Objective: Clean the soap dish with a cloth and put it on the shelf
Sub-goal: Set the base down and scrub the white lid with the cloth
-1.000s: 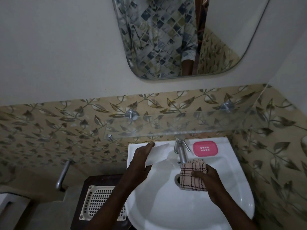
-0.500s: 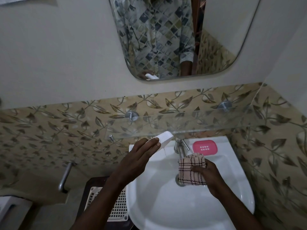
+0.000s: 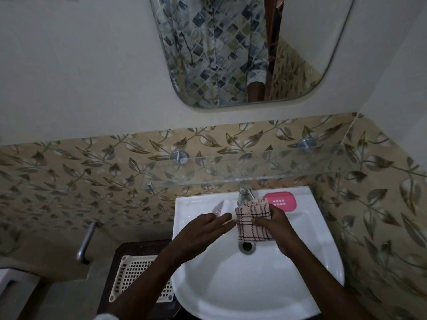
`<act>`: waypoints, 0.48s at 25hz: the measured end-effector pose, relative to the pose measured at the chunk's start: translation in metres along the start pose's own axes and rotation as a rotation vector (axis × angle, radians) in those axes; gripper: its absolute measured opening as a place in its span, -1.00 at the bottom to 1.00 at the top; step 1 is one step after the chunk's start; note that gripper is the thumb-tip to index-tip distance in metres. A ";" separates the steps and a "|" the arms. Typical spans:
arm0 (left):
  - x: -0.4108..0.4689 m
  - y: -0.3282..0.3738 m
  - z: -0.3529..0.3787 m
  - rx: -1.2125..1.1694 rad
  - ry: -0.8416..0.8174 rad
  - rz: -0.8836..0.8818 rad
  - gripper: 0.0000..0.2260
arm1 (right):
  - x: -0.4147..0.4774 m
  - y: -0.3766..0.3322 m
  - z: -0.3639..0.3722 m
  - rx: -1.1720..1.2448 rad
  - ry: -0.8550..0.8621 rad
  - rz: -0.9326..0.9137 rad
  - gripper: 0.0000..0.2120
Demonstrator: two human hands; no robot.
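The pink soap dish (image 3: 283, 200) lies on the back right rim of the white sink (image 3: 312, 239), beside the tap (image 3: 243, 195). My right hand (image 3: 277, 229) is shut on a folded pink checked cloth (image 3: 250, 219), held over the basin just in front of the tap and dish. My left hand (image 3: 203, 229) hovers flat over the basin's left side with nothing in it, its fingertips close to the cloth's left edge. A white object (image 3: 221, 206) rests on the sink's back left rim. The glass shelf (image 3: 265, 168) hangs on the wall above the sink.
A mirror (image 3: 242, 49) is fixed above the shelf. Left of the sink, a dark stand holds a white perforated tray (image 3: 136, 276). A metal handle (image 3: 86, 241) sticks out from the ledge further left. Leaf-patterned tiles cover the walls close on the right.
My left hand set the white object down on the sink's back left rim and drew back over the basin. My right hand with the cloth shifted slightly toward the tap.
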State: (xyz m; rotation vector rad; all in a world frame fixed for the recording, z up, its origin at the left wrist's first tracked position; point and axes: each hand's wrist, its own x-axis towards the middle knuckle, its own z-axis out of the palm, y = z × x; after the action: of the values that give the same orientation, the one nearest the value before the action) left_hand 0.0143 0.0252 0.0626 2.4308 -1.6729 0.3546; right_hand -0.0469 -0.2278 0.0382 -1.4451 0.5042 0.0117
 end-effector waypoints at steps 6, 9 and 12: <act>0.001 -0.006 0.015 -0.040 -0.122 -0.123 -0.12 | 0.004 -0.001 0.012 0.047 0.086 0.022 -0.73; 0.015 -0.003 0.019 -0.029 -0.083 -0.038 -0.18 | 0.004 -0.001 0.016 0.047 0.055 0.010 -0.72; 0.021 -0.011 0.028 0.035 -0.111 0.006 -0.04 | 0.002 0.000 0.019 0.071 0.051 0.023 -0.71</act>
State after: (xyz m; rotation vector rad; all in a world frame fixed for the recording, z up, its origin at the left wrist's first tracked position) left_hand 0.0345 0.0031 0.0418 2.5141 -1.7323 0.2558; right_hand -0.0387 -0.2103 0.0384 -1.3724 0.5580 -0.0245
